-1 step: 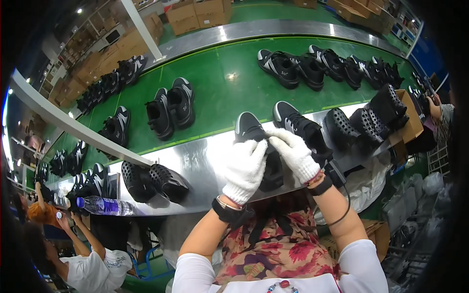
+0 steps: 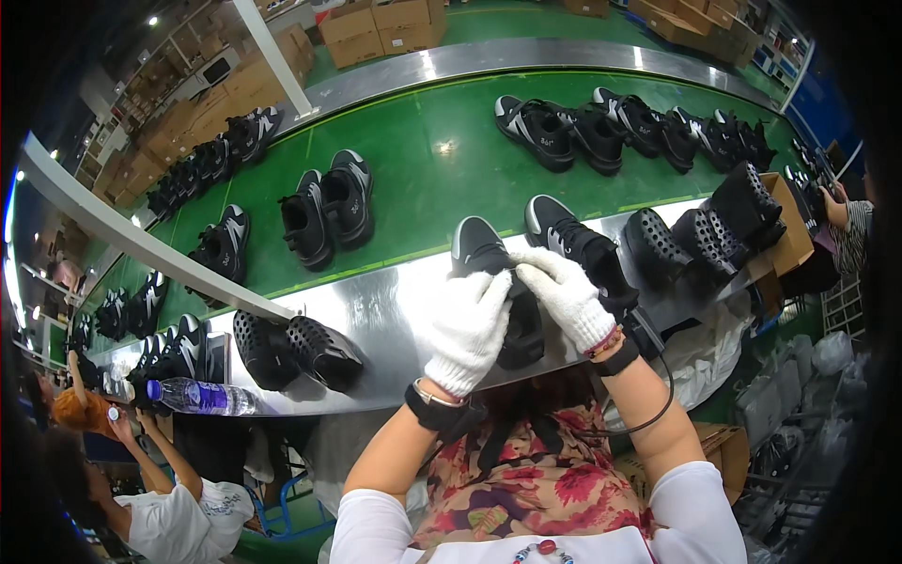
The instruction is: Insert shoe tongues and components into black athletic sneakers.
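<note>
A black sneaker (image 2: 479, 246) with a grey toe rests on the shiny metal ledge in front of me, toe pointing away. Both hands wear white knit gloves and meet over its lacing. The fingers of my left hand (image 2: 470, 324) are closed in a pinch at the shoelace. From the other side, my right hand (image 2: 567, 299) pinches at the same spot, fingertips nearly touching the left ones. The gloves cover the middle of the shoe and most of the lace; its dark heel shows between my wrists. Just right stands the matching sneaker (image 2: 573, 240), untouched.
Black perforated shoe-shaped pieces (image 2: 324, 352) stand left on the metal ledge (image 2: 399, 362), more at right. A water bottle (image 2: 202, 397) lies at its left edge. Sneaker pairs (image 2: 349, 197) line the green belt (image 2: 423, 179). A white post (image 2: 150, 235) slants across. Co-workers are at both sides.
My left hand has shifted very slightly down and left, and both hands stay at the lacing. The dark cable by my right wrist has swung lower and toward my body.
</note>
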`<state>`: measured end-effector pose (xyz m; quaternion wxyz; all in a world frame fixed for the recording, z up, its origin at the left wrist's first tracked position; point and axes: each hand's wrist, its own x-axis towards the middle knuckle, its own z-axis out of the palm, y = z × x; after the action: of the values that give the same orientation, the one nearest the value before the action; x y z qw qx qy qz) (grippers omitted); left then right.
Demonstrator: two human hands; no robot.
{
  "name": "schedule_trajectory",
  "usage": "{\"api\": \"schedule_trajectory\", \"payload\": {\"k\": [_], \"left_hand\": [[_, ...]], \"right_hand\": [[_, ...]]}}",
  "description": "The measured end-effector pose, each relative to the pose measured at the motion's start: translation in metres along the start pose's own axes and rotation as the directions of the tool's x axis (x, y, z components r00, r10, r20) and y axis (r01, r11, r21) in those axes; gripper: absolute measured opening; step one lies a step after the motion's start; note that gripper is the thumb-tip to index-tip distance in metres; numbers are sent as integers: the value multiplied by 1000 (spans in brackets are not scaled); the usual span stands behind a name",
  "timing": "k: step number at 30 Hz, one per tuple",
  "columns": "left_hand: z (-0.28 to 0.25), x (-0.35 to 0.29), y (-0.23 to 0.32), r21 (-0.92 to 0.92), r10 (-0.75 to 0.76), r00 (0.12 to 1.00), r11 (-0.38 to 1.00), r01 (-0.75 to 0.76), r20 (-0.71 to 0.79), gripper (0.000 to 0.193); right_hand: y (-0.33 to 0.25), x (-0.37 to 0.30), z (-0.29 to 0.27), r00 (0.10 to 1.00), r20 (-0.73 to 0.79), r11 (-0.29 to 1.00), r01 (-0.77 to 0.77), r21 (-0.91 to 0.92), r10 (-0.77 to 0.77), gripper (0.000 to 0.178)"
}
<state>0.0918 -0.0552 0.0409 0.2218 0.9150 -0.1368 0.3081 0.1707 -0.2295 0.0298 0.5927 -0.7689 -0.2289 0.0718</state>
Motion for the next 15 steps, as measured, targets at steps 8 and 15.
{"api": "schedule_trajectory", "payload": {"k": [8, 15], "left_hand": [[1, -49, -8, 81, -317, 943, 942, 325, -100, 51], [26, -59, -10, 169, -81, 972, 978, 120, -219, 47]], "right_hand": [[-18, 5, -6, 998, 63, 961, -11, -276, 29, 24], [-11, 3, -1, 999, 45, 943, 19, -333, -4, 23]]}}
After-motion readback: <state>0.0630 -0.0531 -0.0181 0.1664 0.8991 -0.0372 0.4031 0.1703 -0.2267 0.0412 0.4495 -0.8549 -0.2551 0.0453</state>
